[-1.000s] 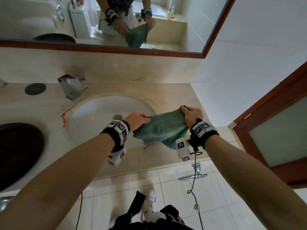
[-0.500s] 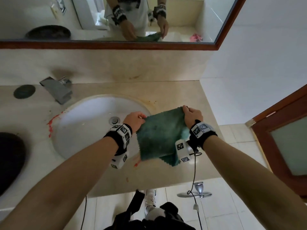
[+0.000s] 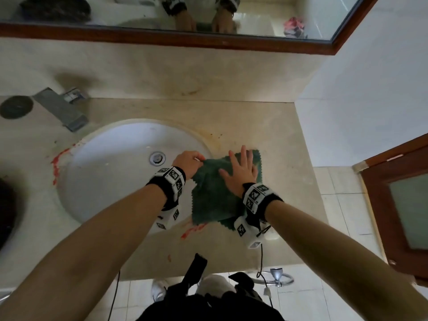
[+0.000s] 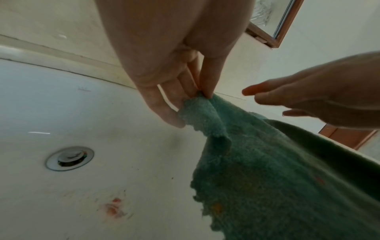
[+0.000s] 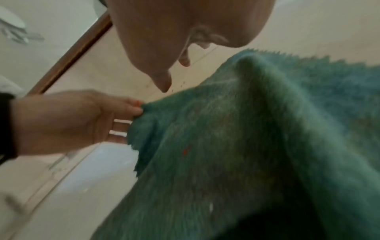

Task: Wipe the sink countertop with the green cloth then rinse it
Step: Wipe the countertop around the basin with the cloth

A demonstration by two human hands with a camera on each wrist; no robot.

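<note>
The green cloth (image 3: 212, 200) lies spread on the beige countertop (image 3: 266, 126), just right of the white sink basin (image 3: 111, 172). My left hand (image 3: 188, 164) pinches the cloth's left corner (image 4: 197, 110) between thumb and fingers, over the basin's rim. With fingers spread and straight, my right hand (image 3: 240, 172) lies flat over the cloth's upper part; the right wrist view shows its palm just above the cloth (image 5: 246, 146). Red smears (image 3: 193, 229) mark the counter below the cloth, and more red (image 3: 59, 162) runs along the basin's left rim.
A metal faucet (image 3: 61, 108) stands at the back left, with a dark round disc (image 3: 16, 106) beside it. A mirror with a brown frame (image 3: 185, 41) hangs above. A dark basin (image 3: 7, 209) sits at the far left, a wooden door (image 3: 400, 205) at the right.
The cloth came down from being held up between both hands onto the counter. My right hand let go of its corner and now lies flat on top.
</note>
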